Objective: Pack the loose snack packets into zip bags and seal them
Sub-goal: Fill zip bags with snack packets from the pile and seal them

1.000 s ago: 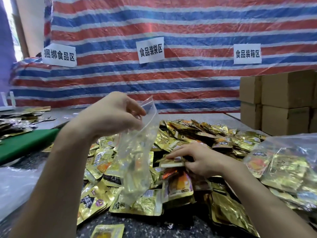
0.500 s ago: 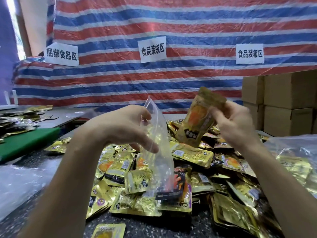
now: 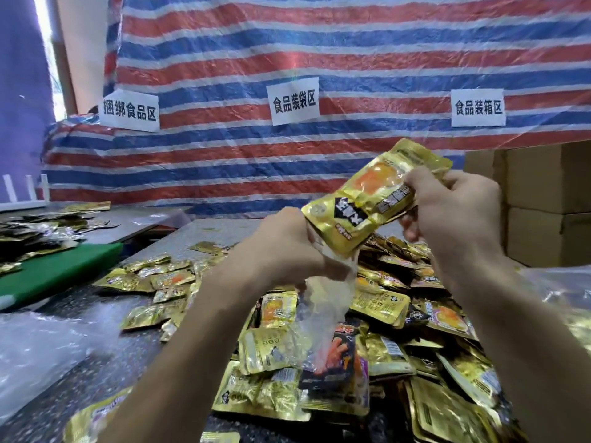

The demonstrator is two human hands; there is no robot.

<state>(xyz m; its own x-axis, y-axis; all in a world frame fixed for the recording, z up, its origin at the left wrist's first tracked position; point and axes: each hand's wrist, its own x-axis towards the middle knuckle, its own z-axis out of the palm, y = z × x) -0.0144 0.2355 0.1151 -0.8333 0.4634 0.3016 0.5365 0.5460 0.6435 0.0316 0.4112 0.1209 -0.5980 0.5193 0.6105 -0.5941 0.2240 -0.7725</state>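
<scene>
We see the left hand [image 3: 287, 251] pinching the top edge of a clear thin plastic zip bag [image 3: 323, 310]. The bag hangs down over the heap of loose gold foil snack packets [image 3: 382, 310] on the dark speckled table [image 3: 134, 369]. The right hand [image 3: 457, 212] grips with curled fingers one shiny gold foil packet [image 3: 367, 199] with an orange picture. Its lower end is at the mouth of the bag, and most of it is outside. Whether the bag holds anything we cannot tell, because the heap shows through it. At the right, brown cardboard boxes [image 3: 543, 193] stand stacked and closed.
</scene>
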